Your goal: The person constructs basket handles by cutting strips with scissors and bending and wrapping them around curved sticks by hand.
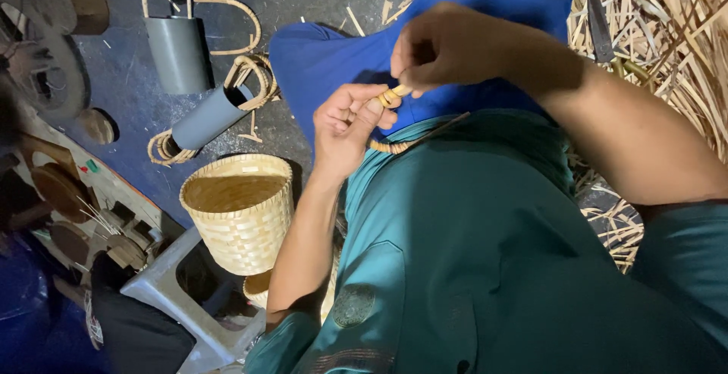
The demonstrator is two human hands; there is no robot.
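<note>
Both hands, left [345, 127] and right [436, 48], pinch a thin rattan coil [390, 98] tightly; I think the strip may slip and unwind.

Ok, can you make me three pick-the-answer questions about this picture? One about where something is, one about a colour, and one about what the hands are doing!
1. Where does the basket stand?
A. on a grey stool
B. on the lap
C. on the strip pile

2. What colour is the shirt?
A. red
B. teal
C. white

3. What are the hands doing?
A. resting open
B. both pinching a cane ring
C. holding a knife

Answers:
1. A, the basket sits on the stool left of the person.
2. B, the shirt is teal, above the blue cloth.
3. B, the left hand and right hand both close on the cane ring between them.
</note>
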